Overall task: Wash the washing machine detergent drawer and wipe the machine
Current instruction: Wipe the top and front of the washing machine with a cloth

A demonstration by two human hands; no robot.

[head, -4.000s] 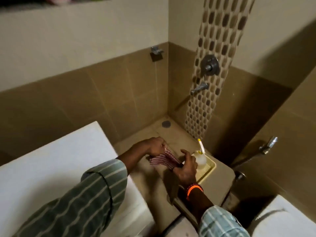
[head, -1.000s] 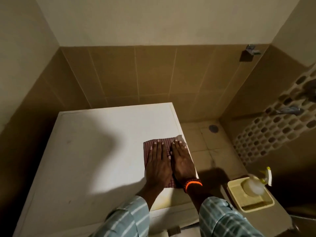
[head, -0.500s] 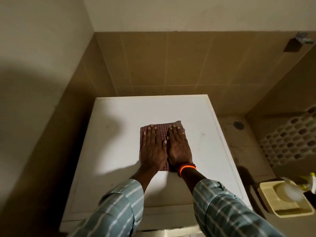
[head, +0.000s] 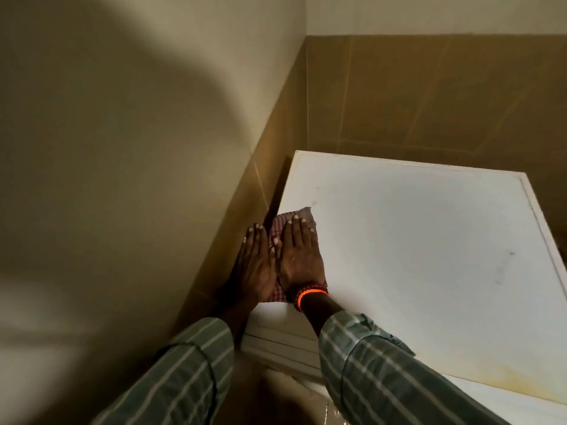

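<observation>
The washing machine's white top (head: 414, 240) fills the right half of the head view. A red-and-white checked cloth (head: 280, 222) lies flat at the top's left edge. My left hand (head: 256, 268) and my right hand (head: 299, 256) rest side by side on it, palms down, fingers straight and pointing away from me. The left hand reaches over the machine's left edge, close to the wall. An orange bracelet (head: 310, 294) circles my right wrist. The detergent drawer is out of view.
A tiled wall (head: 239, 210) runs close along the machine's left side, with a narrow dark gap (head: 277, 191) between them. Brown tiles (head: 429, 96) back the machine. A yellowish stain (head: 506, 381) marks the top near its front.
Both hands slid the cloth from the middle of the machine's top to its left edge. The view swung left, so the yellow drawer and spray bottle dropped out of sight.
</observation>
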